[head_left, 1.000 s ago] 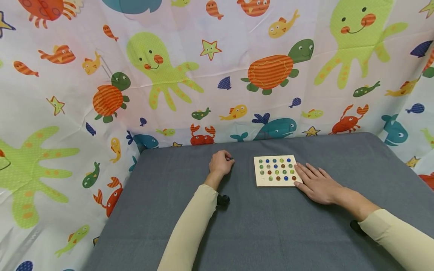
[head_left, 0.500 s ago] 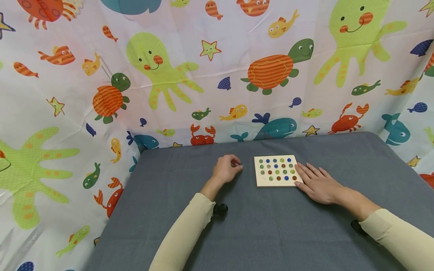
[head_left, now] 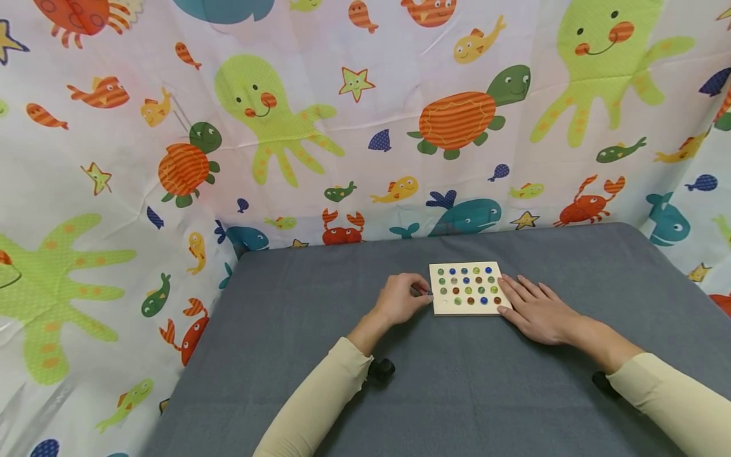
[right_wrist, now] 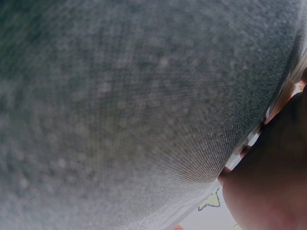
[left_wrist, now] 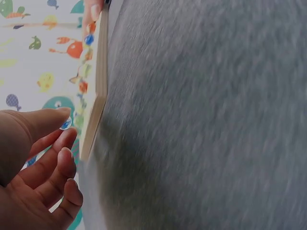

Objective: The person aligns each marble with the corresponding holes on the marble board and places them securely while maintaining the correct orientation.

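Observation:
A pale wooden board (head_left: 469, 311) lies on the cloth, with rows of green, blue, brown and yellowish glass marbles (head_left: 483, 300) in its hollows. The hollow (head_left: 445, 302) at its near left corner holds no marble. My left hand (head_left: 402, 298) is at the board's left edge. Between thumb and index finger it pinches a clear marble with blue inside (left_wrist: 66, 124), raised beside the board's edge in the left wrist view. My right hand (head_left: 539, 314) lies flat with spread fingers, thumb and fingertips against the board's right edge.
A grey cloth (head_left: 434, 387) covers the table. White curtain (head_left: 320, 38) with printed sea animals hangs behind and along both sides. A small black device (head_left: 381, 370) is at the left wrist.
My left hand has moved right and slightly nearer the body, from the cloth left of the board to its left edge, carrying the marble. The right hand and board stay put.

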Demonstrator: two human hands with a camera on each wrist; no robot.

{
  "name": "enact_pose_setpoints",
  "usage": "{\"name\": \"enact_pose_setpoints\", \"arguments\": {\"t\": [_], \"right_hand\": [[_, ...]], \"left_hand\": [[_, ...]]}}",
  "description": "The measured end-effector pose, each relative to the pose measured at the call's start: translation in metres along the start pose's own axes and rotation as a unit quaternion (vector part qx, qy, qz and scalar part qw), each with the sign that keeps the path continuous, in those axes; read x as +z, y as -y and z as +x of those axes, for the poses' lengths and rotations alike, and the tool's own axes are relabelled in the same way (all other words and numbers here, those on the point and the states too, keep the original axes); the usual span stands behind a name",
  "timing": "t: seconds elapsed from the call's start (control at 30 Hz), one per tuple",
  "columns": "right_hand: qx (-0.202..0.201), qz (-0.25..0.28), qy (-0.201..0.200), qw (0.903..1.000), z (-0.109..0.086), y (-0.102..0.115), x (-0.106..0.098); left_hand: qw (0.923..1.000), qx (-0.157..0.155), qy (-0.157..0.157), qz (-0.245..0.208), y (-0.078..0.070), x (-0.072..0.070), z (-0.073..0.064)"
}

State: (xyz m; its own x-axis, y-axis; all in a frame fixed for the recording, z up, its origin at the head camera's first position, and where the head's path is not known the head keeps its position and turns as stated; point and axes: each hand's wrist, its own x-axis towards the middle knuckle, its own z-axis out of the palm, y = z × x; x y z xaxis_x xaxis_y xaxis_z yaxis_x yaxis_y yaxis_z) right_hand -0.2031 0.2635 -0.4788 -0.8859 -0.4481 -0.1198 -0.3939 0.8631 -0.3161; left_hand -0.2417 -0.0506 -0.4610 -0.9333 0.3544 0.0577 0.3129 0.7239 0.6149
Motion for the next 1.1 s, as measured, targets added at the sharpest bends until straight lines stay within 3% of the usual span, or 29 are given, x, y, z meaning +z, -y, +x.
{"name": "enact_pose_setpoints", "arguments": {"t": [0.3, 0.6, 0.77, 0.87, 0.93, 1.0, 1.1], "right_hand": [[0.0, 0.001, 0.0, 1.0, -0.001, 0.001, -0.001], [-0.003, -0.006, -0.003, 1.0, 0.0, -0.001, 0.0], [-0.018, 0.017, -0.007, 0.9997, 0.0, -0.004, -0.003], [-0.036, 0.024, -0.025, 0.9987, -0.001, -0.006, -0.013], [-0.038, 0.006, -0.057, 0.9976, -0.004, -0.01, -0.023], [-0.025, -0.035, -0.101, 0.994, -0.006, -0.013, -0.035], [0.001, -0.082, -0.146, 0.9858, -0.007, -0.019, -0.047]], "left_hand": [[0.9997, 0.011, 0.021, 0.006, -0.014, 0.012, 0.002], [0.9997, 0.007, 0.011, 0.023, -0.017, 0.026, 0.004], [0.9997, 0.018, 0.004, 0.016, -0.014, 0.018, -0.001], [0.9978, 0.045, -0.009, 0.048, -0.006, 0.002, -0.005], [0.9911, 0.07, -0.027, 0.11, 0.002, -0.01, -0.007], [0.9781, 0.08, -0.045, 0.186, 0.011, -0.022, -0.008], [0.9549, 0.064, -0.041, 0.287, 0.026, -0.036, -0.008]]}}
